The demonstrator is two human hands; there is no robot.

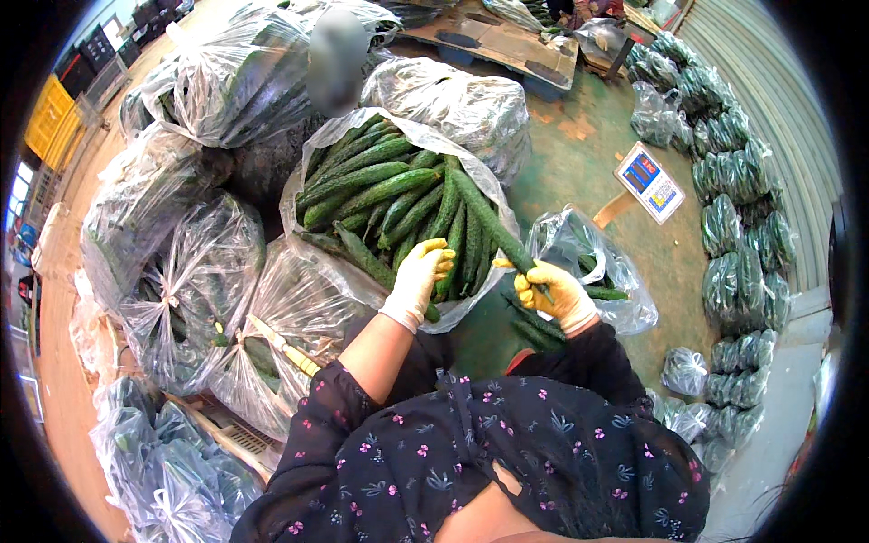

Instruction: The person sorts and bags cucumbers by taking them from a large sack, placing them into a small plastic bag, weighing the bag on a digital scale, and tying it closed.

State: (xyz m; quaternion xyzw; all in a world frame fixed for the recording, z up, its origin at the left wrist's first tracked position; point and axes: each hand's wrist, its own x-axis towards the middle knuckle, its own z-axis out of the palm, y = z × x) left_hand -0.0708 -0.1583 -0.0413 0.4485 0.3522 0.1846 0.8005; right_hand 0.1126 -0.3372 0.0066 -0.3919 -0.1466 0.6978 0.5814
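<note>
A long green cucumber [489,217] slants across the right side of a large clear plastic bag [339,127] full of cucumbers [358,190]. My right hand [559,294], in a yellow and white glove, is closed round the cucumber's near end. Over the bag's near edge is my left hand [418,282], in a matching glove. Its fingers are loosely bent and slightly apart just above the heap, and I see nothing held in them. Beside my right hand lies a smaller open clear bag [625,312] with a few cucumbers inside.
Tied, filled plastic bags [195,281] crowd the left. More cucumbers [536,328] lie by my legs. A scale display [650,181] stands beyond the small bag. Packed bags [729,226] line the right wall. At the back is a flat brown platform [493,45].
</note>
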